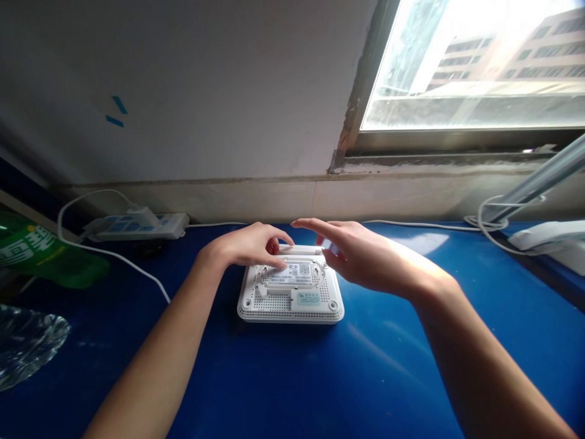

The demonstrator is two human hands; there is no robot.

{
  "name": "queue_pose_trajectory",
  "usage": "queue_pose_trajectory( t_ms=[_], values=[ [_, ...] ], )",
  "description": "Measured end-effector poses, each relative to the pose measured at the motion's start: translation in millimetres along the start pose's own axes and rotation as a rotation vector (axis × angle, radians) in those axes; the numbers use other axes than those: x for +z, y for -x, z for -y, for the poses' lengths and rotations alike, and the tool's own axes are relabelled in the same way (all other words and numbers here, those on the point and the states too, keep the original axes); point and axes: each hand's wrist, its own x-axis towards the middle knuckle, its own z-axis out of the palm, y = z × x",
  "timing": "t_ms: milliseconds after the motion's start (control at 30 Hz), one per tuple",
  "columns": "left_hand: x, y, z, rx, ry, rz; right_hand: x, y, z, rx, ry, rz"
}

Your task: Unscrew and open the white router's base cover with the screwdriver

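A white router (290, 296) lies upside down on the blue table (320, 378), its label and vent holes facing up. My left hand (247, 245) rests on its far left part, fingers curled, thumb and fingertips pressing the top near the label. My right hand (361, 253) hovers over the far right corner, index finger stretched out, the other fingers bent around a small pale part that I cannot make out. A white antenna bar (299, 249) lies along the router's far edge between the two hands.
A white power strip (141, 224) with a cable lies at the back left by the wall. A green bottle (41, 253) and clear plastic wrap (25, 344) are at the left edge. A white lamp base (553, 238) and coiled cable (491, 221) stand at the right under the window.
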Motion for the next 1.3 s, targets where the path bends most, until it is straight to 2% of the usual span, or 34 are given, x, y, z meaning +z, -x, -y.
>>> queue_pose_trajectory(
  t_ms=[100,267,500,667,833,1000,1133,1300],
  values=[
    [-1.0,0,2,-0.002,-0.005,0.004,0,0,1,-0.028,-0.001,-0.017],
    [-2.3,0,5,-0.002,-0.013,0.032,0,-9,1,0.109,0.108,-0.024],
    [-2.9,0,3,-0.013,-0.012,0.035,-1,-3,-5,0.012,-0.003,-0.036],
    [-3.6,0,5,-0.002,-0.008,0.038,-1,-6,-6,0.113,0.026,-0.011],
    [-5.4,2,5,-0.008,0.002,0.037,-2,-5,-6,-0.028,-0.008,-0.037],
    [-5.3,1,7,-0.001,0.001,0.039,-3,-4,-8,0.071,-0.013,0.003],
    [-5.5,1,7,-0.001,-0.002,0.043,-6,-2,-9,-0.035,-0.062,0.010],
    [-5.5,1,6,-0.001,0.001,0.041,-1,-3,-15,0.077,-0.005,0.021]
  ],
)
